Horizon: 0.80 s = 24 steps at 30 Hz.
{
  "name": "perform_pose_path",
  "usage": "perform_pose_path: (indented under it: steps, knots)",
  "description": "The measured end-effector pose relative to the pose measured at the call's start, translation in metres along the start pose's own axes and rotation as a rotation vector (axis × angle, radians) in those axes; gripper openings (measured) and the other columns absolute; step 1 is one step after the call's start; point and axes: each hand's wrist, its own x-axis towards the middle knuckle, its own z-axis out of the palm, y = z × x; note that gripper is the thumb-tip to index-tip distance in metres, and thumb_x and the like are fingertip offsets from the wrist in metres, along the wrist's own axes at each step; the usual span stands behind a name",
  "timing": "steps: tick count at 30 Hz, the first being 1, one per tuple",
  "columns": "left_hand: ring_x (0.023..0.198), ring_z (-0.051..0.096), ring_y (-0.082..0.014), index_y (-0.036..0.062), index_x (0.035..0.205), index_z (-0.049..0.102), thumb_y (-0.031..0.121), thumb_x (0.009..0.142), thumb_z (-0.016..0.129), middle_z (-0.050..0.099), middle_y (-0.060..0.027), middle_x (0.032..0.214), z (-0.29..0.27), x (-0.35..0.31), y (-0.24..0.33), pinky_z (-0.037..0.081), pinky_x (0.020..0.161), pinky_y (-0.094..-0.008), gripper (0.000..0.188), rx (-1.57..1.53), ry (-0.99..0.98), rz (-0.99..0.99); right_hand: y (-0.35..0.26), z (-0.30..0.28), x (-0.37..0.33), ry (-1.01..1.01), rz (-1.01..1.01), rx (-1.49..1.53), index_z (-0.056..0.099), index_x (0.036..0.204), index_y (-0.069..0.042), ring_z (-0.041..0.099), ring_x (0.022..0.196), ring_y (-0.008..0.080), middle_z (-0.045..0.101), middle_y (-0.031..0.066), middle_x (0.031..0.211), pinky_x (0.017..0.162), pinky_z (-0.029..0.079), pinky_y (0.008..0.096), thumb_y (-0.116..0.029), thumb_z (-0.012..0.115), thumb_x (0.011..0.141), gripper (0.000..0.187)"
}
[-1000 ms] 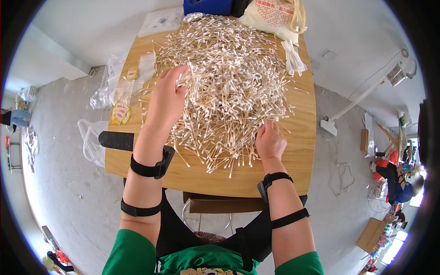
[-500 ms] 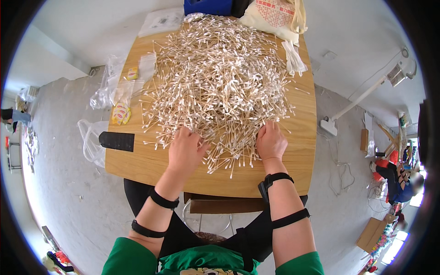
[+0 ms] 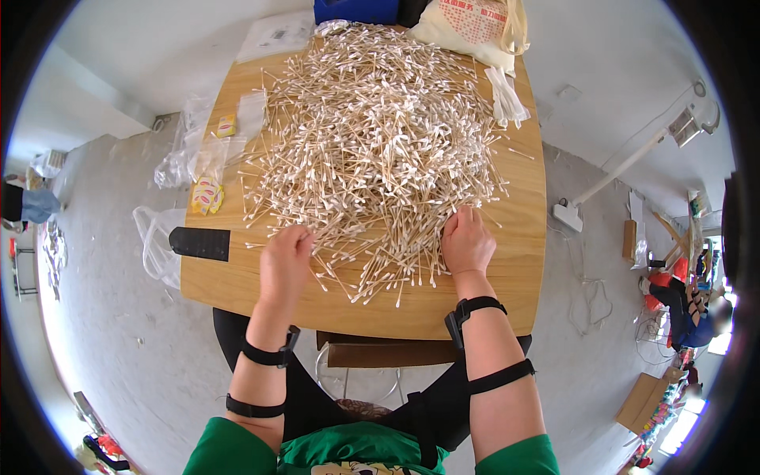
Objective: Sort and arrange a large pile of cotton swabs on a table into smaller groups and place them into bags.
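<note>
A large loose heap of cotton swabs (image 3: 380, 142) with white tips and pale wooden sticks covers the middle of the wooden table (image 3: 514, 269). At the heap's near left edge is my left hand (image 3: 286, 257), its fingers drawn together beside the outermost swabs. Whatever those fingers may pinch is too small to make out. My right hand (image 3: 469, 244) rests by the near right edge with curled fingers touching the swabs, and its fingertips are partly hidden. Between my hands, several swabs stick out toward me.
On the table's left lie clear plastic bags (image 3: 210, 158), small yellow packets (image 3: 207, 195) and a black strip (image 3: 199, 244). A blue bin (image 3: 356, 11), a cream cloth bag (image 3: 467, 32) and white gloves (image 3: 507, 96) are at the far side. Another person (image 3: 697, 321) sits off to the right.
My left hand has shifted left, away from the middle of the heap, and its fingers have come together. Swabs it covered now show. My right hand has hardly moved.
</note>
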Motion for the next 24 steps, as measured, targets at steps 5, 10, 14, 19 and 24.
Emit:
perform_pose_path:
  steps: [5, 10, 14, 19, 24]
  knots:
    - [0.081, 0.062, -0.0358, 0.0019, 0.09, 0.064, 0.011, 0.088, 0.065, 0.065, -0.0159, 0.089, -0.015, 0.005, -0.035, 0.05, 0.07, -0.042, 0.01, 0.093, 0.09, -0.017, -0.002, 0.001, 0.0, 0.005, 0.006, -0.002, 0.056, 0.085, -0.011, 0.064, 0.066, 0.0311, 0.062, 0.008, 0.08, 0.054, 0.052, 0.0437, -0.02, 0.053, 0.092, 0.011]
    - [0.086, 0.061, -0.0348, 0.0051, 0.091, 0.067, 0.009, 0.083, 0.069, 0.064, -0.0124, 0.09, -0.008, 0.003, -0.037, 0.049, 0.074, -0.042, 0.009, 0.295, 0.301, 0.124, -0.002, 0.001, 0.001, -0.016, 0.019, -0.019, 0.056, 0.086, -0.012, 0.064, 0.066, 0.0309, 0.063, 0.0082, 0.08, 0.054, 0.052, 0.0437, -0.02, 0.054, 0.091, 0.01]
    - [0.096, 0.058, -0.0336, 0.0085, 0.102, 0.066, 0.007, 0.081, 0.067, 0.061, -0.0107, 0.102, 0.02, -0.005, -0.009, 0.049, 0.082, -0.0425, 0.021, 0.156, 0.045, 0.307, 0.0, 0.0, 0.001, -0.005, 0.005, -0.016, 0.056, 0.086, -0.012, 0.064, 0.065, 0.0309, 0.063, 0.0083, 0.079, 0.053, 0.052, 0.044, -0.02, 0.054, 0.091, 0.009]
    - [0.106, 0.054, -0.0333, 0.0099, 0.104, 0.065, 0.005, 0.08, 0.063, 0.058, -0.0087, 0.11, 0.059, -0.029, 0.019, 0.045, 0.091, -0.0466, 0.024, 0.252, -0.043, 0.493, -0.003, 0.0, 0.002, -0.011, 0.008, -0.015, 0.056, 0.086, -0.012, 0.064, 0.066, 0.0307, 0.063, 0.0085, 0.079, 0.053, 0.052, 0.044, -0.019, 0.054, 0.09, 0.009]
    - [0.103, 0.055, -0.0315, 0.0094, 0.098, 0.064, 0.003, 0.077, 0.062, 0.06, -0.008, 0.106, 0.056, -0.031, 0.016, 0.044, 0.089, -0.0449, 0.022, 0.142, -0.073, 0.418, -0.005, -0.002, 0.002, -0.014, 0.016, 0.0, 0.056, 0.084, -0.012, 0.064, 0.065, 0.031, 0.062, 0.008, 0.08, 0.054, 0.052, 0.0441, -0.019, 0.054, 0.091, 0.01]
